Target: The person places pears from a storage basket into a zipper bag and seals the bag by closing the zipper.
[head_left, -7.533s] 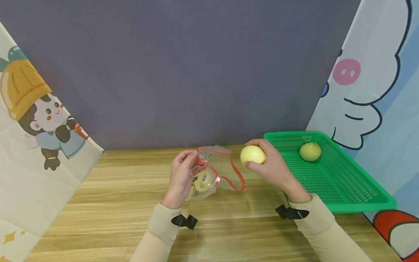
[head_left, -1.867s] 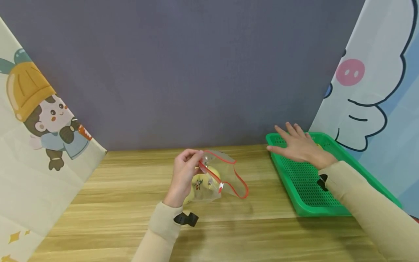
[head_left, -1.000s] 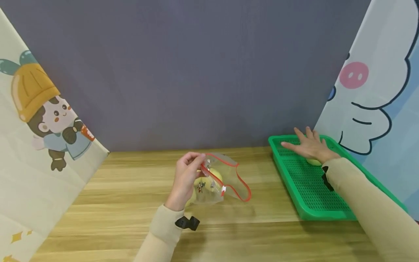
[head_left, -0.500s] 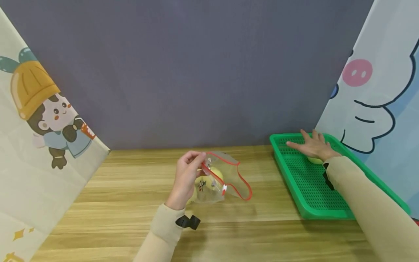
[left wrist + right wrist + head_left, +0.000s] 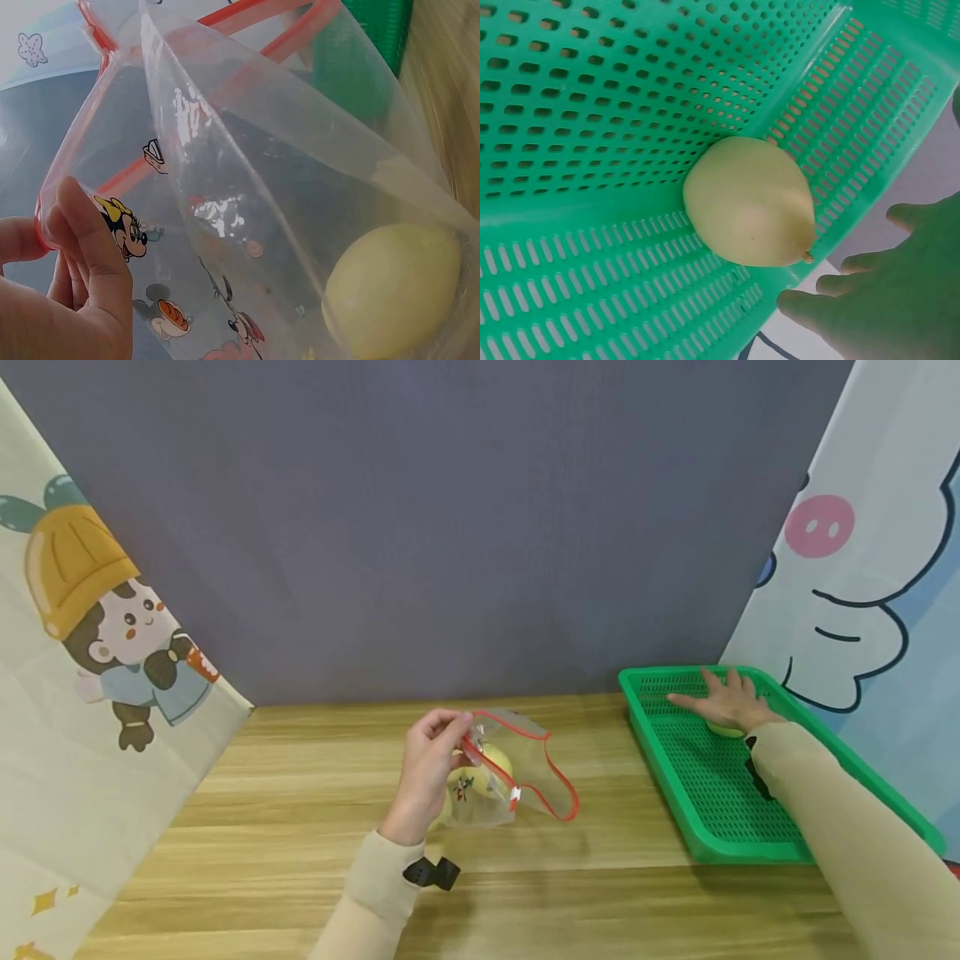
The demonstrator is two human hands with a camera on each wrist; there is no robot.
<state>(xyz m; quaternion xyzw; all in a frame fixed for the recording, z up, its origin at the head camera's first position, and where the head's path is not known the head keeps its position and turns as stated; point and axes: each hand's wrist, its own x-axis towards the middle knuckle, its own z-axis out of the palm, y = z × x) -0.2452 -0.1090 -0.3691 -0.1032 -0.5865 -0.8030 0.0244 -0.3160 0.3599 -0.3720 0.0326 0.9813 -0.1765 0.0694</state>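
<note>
My left hand [image 5: 423, 768] pinches the rim of a clear zip bag [image 5: 528, 756] with a red edge, a white slider and cartoon prints. The bag's mouth gapes toward the right. Pale yellow pears [image 5: 394, 292] lie inside it, partly covered by the hand in the head view. Over the far right part of a green basket [image 5: 697, 847], my right hand [image 5: 727, 703] hovers with its fingers spread. Beneath that hand, a single pear [image 5: 750, 202] rests in the basket's corner, its stem showing in the right wrist view.
The wooden table [image 5: 300, 852] bears the bag and the basket. A grey panel [image 5: 450, 527] rises along its back edge. Printed cartoon sheets [image 5: 847, 635] hang at both sides.
Earlier the right hand held a pear beside the bag; that hand is now free of it. It has since reached into the basket, sinking toward the pear there. The left hand keeps its pinch.
</note>
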